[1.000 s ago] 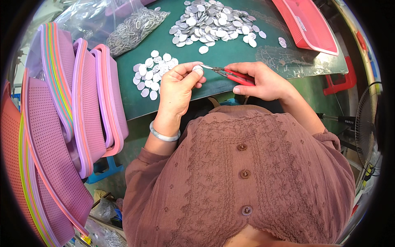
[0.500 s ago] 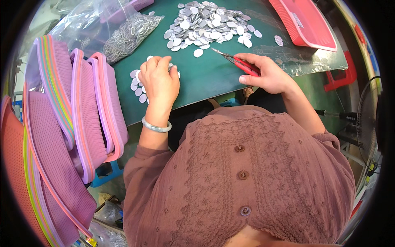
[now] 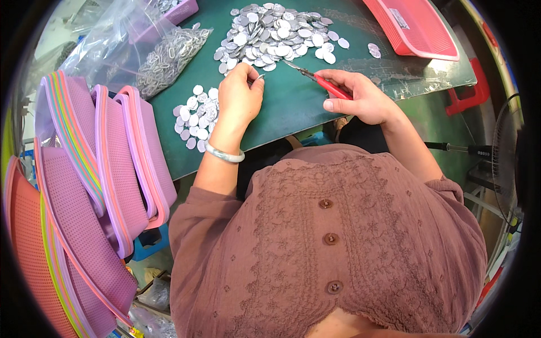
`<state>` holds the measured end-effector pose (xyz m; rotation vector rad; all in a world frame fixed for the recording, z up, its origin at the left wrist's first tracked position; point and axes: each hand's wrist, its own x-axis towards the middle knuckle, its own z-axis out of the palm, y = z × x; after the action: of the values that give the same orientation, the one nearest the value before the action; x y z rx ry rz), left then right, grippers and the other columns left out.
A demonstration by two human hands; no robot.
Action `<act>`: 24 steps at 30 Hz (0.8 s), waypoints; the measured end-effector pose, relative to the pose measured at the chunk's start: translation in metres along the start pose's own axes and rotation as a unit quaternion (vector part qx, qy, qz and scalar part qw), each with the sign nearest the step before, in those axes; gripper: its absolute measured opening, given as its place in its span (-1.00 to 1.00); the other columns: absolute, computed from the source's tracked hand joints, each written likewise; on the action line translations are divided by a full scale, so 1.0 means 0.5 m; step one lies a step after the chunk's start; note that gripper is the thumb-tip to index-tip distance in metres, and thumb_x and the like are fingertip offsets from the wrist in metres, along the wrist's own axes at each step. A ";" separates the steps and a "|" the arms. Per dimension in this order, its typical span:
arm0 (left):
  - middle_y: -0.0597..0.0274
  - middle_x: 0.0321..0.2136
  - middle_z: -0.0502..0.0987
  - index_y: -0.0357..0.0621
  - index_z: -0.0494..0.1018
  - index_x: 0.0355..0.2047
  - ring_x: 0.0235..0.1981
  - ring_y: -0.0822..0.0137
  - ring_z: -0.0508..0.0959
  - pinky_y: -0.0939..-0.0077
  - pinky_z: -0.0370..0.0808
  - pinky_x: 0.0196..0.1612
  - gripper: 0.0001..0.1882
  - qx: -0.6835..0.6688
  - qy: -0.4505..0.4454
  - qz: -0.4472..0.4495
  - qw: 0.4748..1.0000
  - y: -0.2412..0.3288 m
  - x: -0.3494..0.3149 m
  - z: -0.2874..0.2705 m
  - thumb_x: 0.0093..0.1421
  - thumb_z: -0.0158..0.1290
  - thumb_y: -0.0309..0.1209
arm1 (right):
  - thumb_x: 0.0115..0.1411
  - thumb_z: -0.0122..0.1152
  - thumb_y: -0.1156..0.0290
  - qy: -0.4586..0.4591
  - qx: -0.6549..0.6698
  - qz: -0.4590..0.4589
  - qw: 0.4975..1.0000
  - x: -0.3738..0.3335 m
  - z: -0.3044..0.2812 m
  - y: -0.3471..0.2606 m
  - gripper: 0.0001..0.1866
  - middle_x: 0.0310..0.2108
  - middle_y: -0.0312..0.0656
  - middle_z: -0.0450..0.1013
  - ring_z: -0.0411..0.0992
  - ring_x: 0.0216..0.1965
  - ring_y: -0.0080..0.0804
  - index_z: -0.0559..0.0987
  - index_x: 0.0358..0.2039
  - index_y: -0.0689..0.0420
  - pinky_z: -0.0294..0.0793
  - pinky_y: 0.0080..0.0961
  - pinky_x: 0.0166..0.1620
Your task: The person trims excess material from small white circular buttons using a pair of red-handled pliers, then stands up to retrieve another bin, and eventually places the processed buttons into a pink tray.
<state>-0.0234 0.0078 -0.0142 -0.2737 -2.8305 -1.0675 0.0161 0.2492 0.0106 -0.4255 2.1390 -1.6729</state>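
At the far left, pink and purple plastic baskets with small holes [image 3: 121, 174] leaned one against another in a thick row, beside the dark green table top [image 3: 293, 110]; near the upper left, a clear plastic bag [image 3: 107, 53] lay on this table, with many silver oval metal links [image 3: 169, 62] in its lower corner. A little more to the right, a small group of flat silver oval discs [image 3: 193, 120] was spread near the table edge, just beside the left wrist, which wore a pale, marbled round bangle [image 3: 225, 154]. The left hand [image 3: 240, 96] was curled in front of the big heap of silver oval discs [image 3: 276, 34], with thumb and forefinger near each other at a small silvery piece [image 3: 260, 76]; I cannot tell if they gripped it. The two hands were apart. The right hand [image 3: 366, 101] was closed around the red-handled metal pliers [image 3: 332, 88], whose tip pointed to the near edge of the heap. Farther right, a pink plastic tray [image 3: 431, 54] stood at the table corner, and beyond the table were a red plastic stool [image 3: 478, 93] and a black round fan [image 3: 502, 152]
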 end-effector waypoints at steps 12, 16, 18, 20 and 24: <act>-0.09 -0.26 0.46 -0.21 0.30 -0.30 -0.26 0.17 0.53 0.42 0.49 -0.19 -0.91 -0.636 -0.117 -0.193 0.738 0.042 -0.046 -0.047 0.19 -0.15 -0.50 | -0.04 0.24 0.25 -0.015 -0.013 -0.012 1.000 0.001 -0.002 -0.003 -0.39 -0.26 -0.17 0.40 0.31 -0.24 -0.51 0.33 -0.03 0.33 0.28 -0.57 -0.11; -0.13 -0.25 0.45 -0.24 0.28 -0.28 -0.24 0.14 0.53 0.39 0.49 -0.18 -0.88 -0.645 -0.108 -0.188 0.733 0.059 -0.052 -0.056 0.20 -0.20 -0.49 | -0.03 0.24 0.26 -0.012 -0.004 -0.007 1.000 0.000 -0.002 -0.003 -0.40 -0.25 -0.17 0.39 0.31 -0.24 -0.52 0.33 -0.02 0.33 0.28 -0.58 -0.11; -0.11 -0.28 0.46 -0.25 0.26 -0.29 -0.26 0.14 0.53 0.38 0.51 -0.20 -0.90 -0.654 -0.101 -0.187 0.726 0.066 -0.054 -0.060 0.20 -0.21 -0.51 | -0.04 0.25 0.26 -0.018 0.003 0.000 1.000 0.001 -0.002 -0.003 -0.37 -0.24 -0.19 0.37 0.29 -0.23 -0.53 0.30 0.00 0.34 0.27 -0.60 -0.12; -0.12 -0.27 0.45 -0.25 0.26 -0.28 -0.26 0.14 0.53 0.37 0.50 -0.19 -0.89 -0.658 -0.095 -0.189 0.722 0.065 -0.056 -0.060 0.20 -0.22 -0.52 | -0.06 0.25 0.26 -0.031 0.007 0.013 0.999 0.003 -0.004 -0.006 -0.31 -0.23 -0.22 0.33 0.25 -0.23 -0.55 0.25 0.03 0.37 0.26 -0.63 -0.14; -0.14 -0.25 0.44 -0.26 0.25 -0.27 -0.25 0.13 0.53 0.36 0.50 -0.18 -0.88 -0.658 -0.087 -0.193 0.723 0.066 -0.056 -0.060 0.20 -0.22 -0.52 | -0.06 0.25 0.26 -0.035 0.009 0.024 0.999 0.001 -0.006 -0.010 -0.30 -0.23 -0.23 0.33 0.25 -0.23 -0.56 0.25 0.04 0.37 0.25 -0.64 -0.14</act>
<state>0.0118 0.0083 0.0249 0.1765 -1.6409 -3.0690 0.0141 0.2501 0.0159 -0.4169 2.0673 -1.6255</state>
